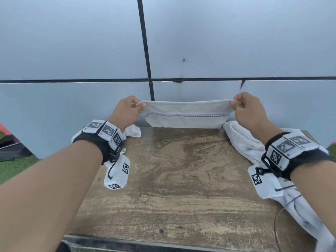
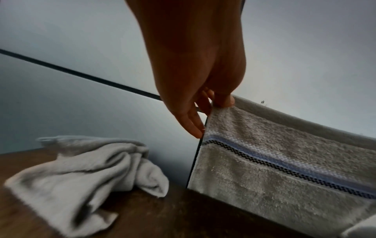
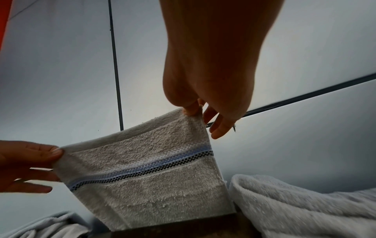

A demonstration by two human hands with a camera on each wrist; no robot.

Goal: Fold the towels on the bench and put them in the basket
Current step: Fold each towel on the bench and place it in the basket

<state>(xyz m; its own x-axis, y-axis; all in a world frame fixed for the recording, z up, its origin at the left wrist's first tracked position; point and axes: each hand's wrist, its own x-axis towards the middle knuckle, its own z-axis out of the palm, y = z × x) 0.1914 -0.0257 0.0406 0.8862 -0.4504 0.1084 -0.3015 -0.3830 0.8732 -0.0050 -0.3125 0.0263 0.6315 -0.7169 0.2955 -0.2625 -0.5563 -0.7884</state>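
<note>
A small white towel with a blue and black stitched stripe hangs stretched between my two hands, beyond the far edge of the wooden bench. My left hand pinches its top left corner and my right hand pinches its top right corner. The wrist views show each thumb and forefinger pinching the hem, the left hand on the towel and the right hand on the towel. Its lower part drops behind the bench edge. No basket is in view.
A crumpled white towel lies at the bench's far left corner, also in the left wrist view. A larger white towel trails along the bench's right side. A grey panelled wall stands close behind. Green turf lies left.
</note>
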